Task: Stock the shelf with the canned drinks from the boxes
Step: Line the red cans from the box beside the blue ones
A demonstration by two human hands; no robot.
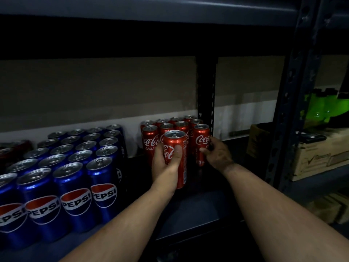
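Head view: Coca-Cola cans w/ Pepsi cans

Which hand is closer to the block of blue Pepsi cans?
Left. The left hand, gripping a Coca-Cola can, sits just right of the Pepsi cans; the right hand is farther right.

- A dark metal shelf carries the cans, with a perforated upright post at its back
- On its left part stands a block of blue Pepsi cans, upright in close rows, touching one another
- Right of them, apart by a gap, stands a cluster of red Coca-Cola cans, upright, near the post
- At the far left edge a few dim red cans stand behind the blue ones
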